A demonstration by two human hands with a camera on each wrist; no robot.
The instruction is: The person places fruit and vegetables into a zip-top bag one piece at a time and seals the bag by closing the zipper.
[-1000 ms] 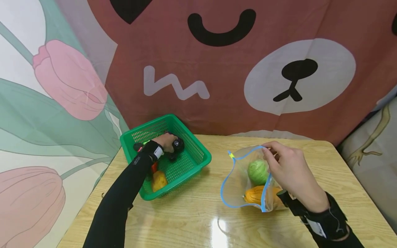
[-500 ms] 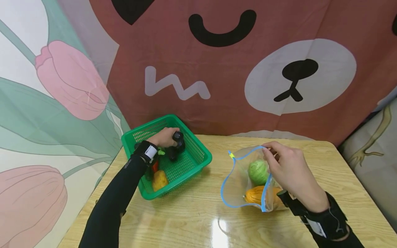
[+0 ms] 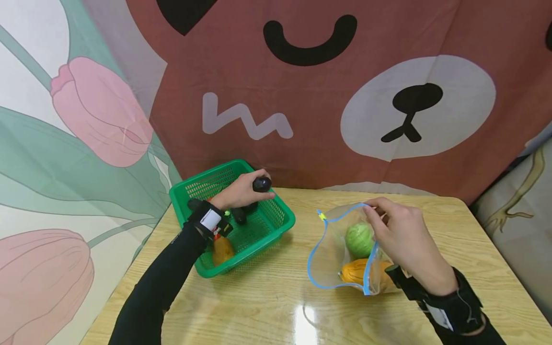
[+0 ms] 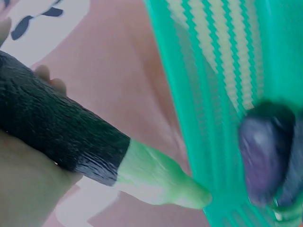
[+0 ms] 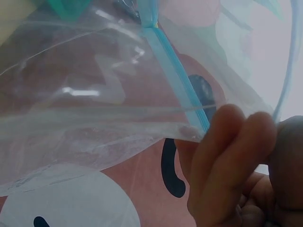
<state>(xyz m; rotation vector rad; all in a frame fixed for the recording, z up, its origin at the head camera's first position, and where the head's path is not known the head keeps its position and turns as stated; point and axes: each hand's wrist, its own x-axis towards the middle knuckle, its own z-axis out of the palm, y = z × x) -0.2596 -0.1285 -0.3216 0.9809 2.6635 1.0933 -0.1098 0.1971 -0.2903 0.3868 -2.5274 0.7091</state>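
My left hand (image 3: 241, 191) holds a long dark eggplant (image 3: 261, 184) over the right rim of the green basket (image 3: 241, 261). In the left wrist view the eggplant's pale green stem end (image 4: 158, 177) points toward the basket edge. My right hand (image 3: 407, 237) pinches the blue-edged rim of a clear zip bag (image 3: 325, 258), whose mouth gapes toward the left. Inside the bag are a green cabbage (image 3: 359, 239) and an orange-yellow ribbed vegetable (image 3: 355, 271). The right wrist view shows fingers (image 5: 232, 146) at the bag's edge.
More dark purple eggplants (image 4: 265, 151) lie in the basket, along with a yellow-brown potato-like piece (image 3: 222, 250) and something red, partly behind my left wrist. A yellow slider (image 3: 321, 215) sits on the bag's zip. A printed cloth (image 3: 310, 158) hangs behind the wooden table (image 3: 258, 306).
My left hand has lifted the eggplant up from inside the basket and moved it right, to above the rim. My right hand and the bag stay in place.
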